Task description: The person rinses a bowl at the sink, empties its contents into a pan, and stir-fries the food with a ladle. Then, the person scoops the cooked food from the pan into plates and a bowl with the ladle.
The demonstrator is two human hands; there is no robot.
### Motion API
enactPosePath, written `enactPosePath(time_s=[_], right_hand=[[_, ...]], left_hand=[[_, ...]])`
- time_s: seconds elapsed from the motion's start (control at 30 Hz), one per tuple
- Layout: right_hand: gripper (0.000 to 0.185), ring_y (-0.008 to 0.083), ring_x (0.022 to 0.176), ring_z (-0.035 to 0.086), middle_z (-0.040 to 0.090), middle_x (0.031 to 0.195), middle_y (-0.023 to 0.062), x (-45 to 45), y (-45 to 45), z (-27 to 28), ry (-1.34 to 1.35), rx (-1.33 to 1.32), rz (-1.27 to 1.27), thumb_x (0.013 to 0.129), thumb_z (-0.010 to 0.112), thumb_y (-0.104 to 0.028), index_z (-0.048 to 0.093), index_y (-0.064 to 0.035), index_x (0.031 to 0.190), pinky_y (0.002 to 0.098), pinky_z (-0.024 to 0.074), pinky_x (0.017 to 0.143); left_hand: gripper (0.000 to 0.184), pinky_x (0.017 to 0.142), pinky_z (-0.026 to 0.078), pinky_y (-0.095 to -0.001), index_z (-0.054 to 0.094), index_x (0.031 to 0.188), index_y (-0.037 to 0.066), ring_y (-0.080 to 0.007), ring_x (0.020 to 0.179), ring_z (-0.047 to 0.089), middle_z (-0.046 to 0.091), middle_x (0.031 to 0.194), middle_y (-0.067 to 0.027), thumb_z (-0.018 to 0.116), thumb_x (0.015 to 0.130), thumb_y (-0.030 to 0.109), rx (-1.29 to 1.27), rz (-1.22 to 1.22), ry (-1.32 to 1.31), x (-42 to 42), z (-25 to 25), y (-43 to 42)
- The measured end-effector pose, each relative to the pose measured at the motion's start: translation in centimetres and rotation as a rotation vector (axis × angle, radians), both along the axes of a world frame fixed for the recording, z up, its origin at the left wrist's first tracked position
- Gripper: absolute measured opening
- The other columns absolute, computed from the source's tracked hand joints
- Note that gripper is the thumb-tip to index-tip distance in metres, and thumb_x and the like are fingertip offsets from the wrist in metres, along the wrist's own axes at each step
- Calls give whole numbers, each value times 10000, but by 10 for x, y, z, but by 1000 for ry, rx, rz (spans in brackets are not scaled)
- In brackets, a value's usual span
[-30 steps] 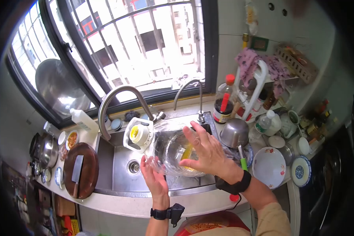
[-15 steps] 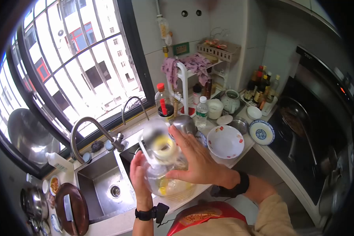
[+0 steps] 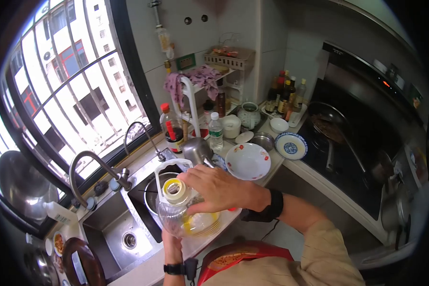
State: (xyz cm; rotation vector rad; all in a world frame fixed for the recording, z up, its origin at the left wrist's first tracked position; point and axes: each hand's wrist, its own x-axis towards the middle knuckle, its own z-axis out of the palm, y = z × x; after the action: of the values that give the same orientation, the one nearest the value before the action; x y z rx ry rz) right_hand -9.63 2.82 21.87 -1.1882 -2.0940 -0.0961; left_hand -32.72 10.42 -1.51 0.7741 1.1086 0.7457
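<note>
Together, 1 left hand (image 3: 172, 245) and 1 right hand (image 3: 217, 188) hold 1 clear jug (image 3: 174, 215).

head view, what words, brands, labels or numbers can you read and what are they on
None can be read.
Red display on the black panel: lit marks, too small.
Red-capped bottle: label, too small.
Water bottle: green label, too small.
Sauce bottles: labels, blurred.
White bottle: faint print, too small.
Clear jug: no lettering I can make out.
</note>
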Motion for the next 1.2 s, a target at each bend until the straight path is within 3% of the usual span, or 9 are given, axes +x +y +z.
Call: enactPosePath(time_s=[0.1, 0.2, 0.33, 0.43, 0.5, 0.6, 0.83, 1.07, 1.2], right_hand=[[596, 219, 744, 584, 568, 858, 85, 9, -1, -5, 247, -5, -84, 664, 777, -224, 507, -46, 1164, 328, 487, 662], [566, 190, 742, 584, 559, 839, 80, 29, 0, -3, 407, -8, -186, 681, 771, -185, 519, -64, 1174, 297, 501, 646], [509, 177, 768, 597, 574, 873, 98, 80, -2, 13, 744, -64, -263, 704, 753, -203, 527, -16, 1120, 312, 486, 661], [491, 124, 736, 578, 558, 871, 78, 159, 19, 6, 774, 141, -386, 754, 730, -228, 503, -7, 1128, 279, 500, 613], [452, 121, 730, 573, 551, 897, 84, 205, 38, -6, 1336, 134, -359, 815, 676, -230, 463, -3, 1143, 267, 516, 581], [420, 134, 743, 577, 543, 929, 92, 253, 69, -40, 1561, 189, -264, 867, 611, -239, 426, 3, 1156, 266, 529, 567], [363, 152, 838, 571, 519, 891, 29, 307, 122, -91, 2015, 220, -170, 899, 549, -257, 427, -44, 1166, 329, 508, 771], [389, 188, 847, 585, 523, 989, 69, 348, 149, -120, 2219, 142, -187, 894, 553, -278, 431, -36, 1174, 323, 520, 748], [245, 186, 833, 592, 546, 906, 59, 359, 162, -144, 2279, 27, -144, 913, 488, -303, 510, -64, 964, 324, 523, 712]], left_hand=[[344, 699, 454, -329, 478, 1088, 153, -161, 775, 514, 534, 953, -38, 429, 915, 447, -125, -25, 16, 13, 5, -46], [405, 727, 449, -413, 475, 1154, 180, -180, 894, 518, 547, 1052, -41, 421, 903, 494, -261, -4, -4, 31, 13, -65], [510, 789, 445, -430, 417, 1285, 186, -207, 1048, 500, 518, 1221, -82, 463, 884, 498, -391, -135, -529, 53, 43, -63], [528, 842, 433, -364, 390, 1305, 134, -206, 1056, 496, 519, 1188, -96, 571, 857, 345, 217, -6, -357, 80, 105, -52], [607, 870, 423, -341, 344, 1342, 96, -204, 1085, 485, 501, 1189, -103, 619, 825, 256, 536, 76, -290, 115, 161, -39], [705, 924, 400, -340, 286, 1380, 58, -214, 1146, 458, 458, 1223, -112, 647, 788, 185, 870, 138, -110, 178, 223, -24], [631, 1010, 323, -334, 285, 1366, 1, -227, 1216, 403, 388, 1337, -132, 617, 844, 127, 1023, -42, 55, 295, 279, 25], [637, 1015, 301, -350, 307, 1351, -28, -249, 1224, 395, 409, 1323, -153, 644, 833, 128, 1261, -150, 357, 374, 291, 68], [641, 1023, 288, -361, 346, 1322, -53, -259, 1240, 383, 414, 1312, -200, 670, 823, 186, 1429, -180, 558, 416, 300, 89]])
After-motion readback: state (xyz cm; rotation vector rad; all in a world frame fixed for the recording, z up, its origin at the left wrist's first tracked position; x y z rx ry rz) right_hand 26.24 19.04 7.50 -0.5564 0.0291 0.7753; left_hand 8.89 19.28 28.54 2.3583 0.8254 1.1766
